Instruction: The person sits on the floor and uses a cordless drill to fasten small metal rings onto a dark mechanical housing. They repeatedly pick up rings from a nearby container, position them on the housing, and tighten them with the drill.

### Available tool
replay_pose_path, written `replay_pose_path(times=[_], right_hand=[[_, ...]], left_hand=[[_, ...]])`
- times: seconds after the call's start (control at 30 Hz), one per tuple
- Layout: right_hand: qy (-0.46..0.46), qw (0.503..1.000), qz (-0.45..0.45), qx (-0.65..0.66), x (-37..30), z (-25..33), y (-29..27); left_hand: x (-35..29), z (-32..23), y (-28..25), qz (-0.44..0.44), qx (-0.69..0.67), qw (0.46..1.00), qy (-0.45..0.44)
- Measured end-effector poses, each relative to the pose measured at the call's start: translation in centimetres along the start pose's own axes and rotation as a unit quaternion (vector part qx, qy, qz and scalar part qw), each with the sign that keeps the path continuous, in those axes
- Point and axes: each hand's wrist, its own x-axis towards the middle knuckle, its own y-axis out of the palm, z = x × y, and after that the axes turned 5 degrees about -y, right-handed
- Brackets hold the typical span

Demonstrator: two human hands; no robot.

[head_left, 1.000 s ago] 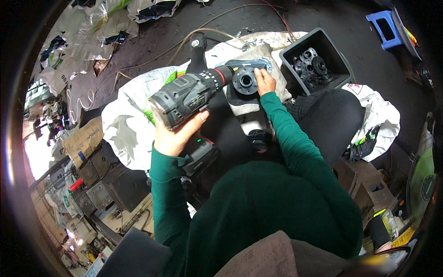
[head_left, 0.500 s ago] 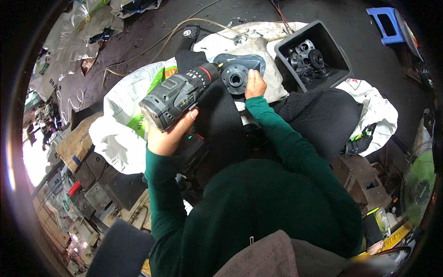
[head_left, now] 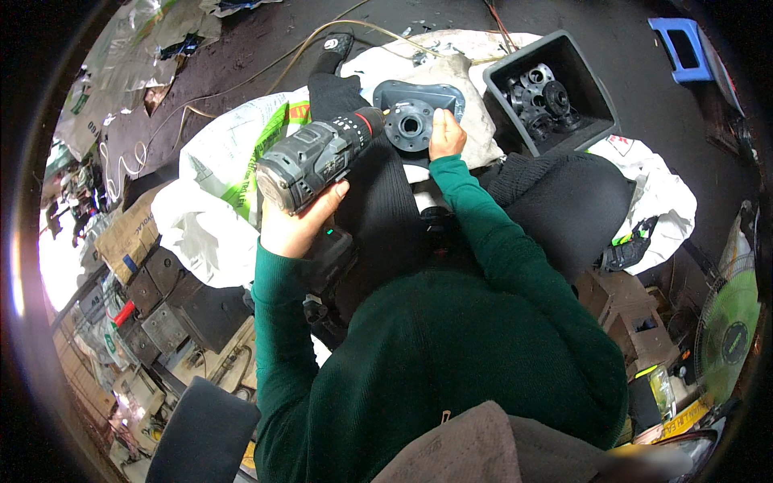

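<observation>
My left hand grips a black and grey cordless drill by its handle, its nose pointing right toward a round black metal flange. The flange lies on a grey-blue moulded plate on white sacking in front of my knees. My right hand rests on the right edge of the flange and plate, fingers pressed down on them. Both arms wear green sleeves.
A black crate with several similar black round parts stands at the upper right. A blue stool is beyond it. Metal blocks and cardboard crowd the left; a green fan stands at the right. Cables run across the dark floor.
The drill has stayed aimed at the flange while my view shifted slightly. My right hand moved from on top of the flange to its right edge.
</observation>
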Motion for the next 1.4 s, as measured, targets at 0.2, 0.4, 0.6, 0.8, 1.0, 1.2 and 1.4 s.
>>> replay_pose_path(times=[0.2, 0.4, 0.6, 0.8, 1.0, 1.2, 1.4], right_hand=[[0.029, 0.983, 0.179, 0.021, 3.4, -0.4, -0.9], [0.034, 0.909, 0.388, -0.145, 8.2, 2.0, -1.6], [0.042, 0.918, 0.235, -0.318, 5.4, 4.0, -1.8], [0.163, 0.979, 0.029, -0.122, 1.8, 1.9, 0.2], [0.156, 0.979, -0.076, -0.103, 0.3, 1.2, 1.4], [0.148, 0.982, -0.092, -0.079, 0.5, 1.9, 1.5], [0.082, 0.994, -0.072, -0.002, 1.0, 1.6, 1.3]], left_hand=[[-1.2, 1.2, -1.0, -0.001, -0.006, 1.0, -0.013], [-2.7, 3.0, -2.3, 0.001, -0.063, 0.998, 0.002], [-4.0, 4.6, -3.8, -0.01, -0.112, 0.994, -0.001], [-3.5, 5.7, -4.6, 0.024, -0.106, 0.994, -0.023], [-1.2, 6.3, -4.1, 0.045, -0.044, 0.997, 0.052], [0.3, 5.5, -2.8, 0.033, 0.072, 0.99, 0.115], [1.0, 5.0, -1.6, 0.051, 0.069, 0.995, 0.054]])
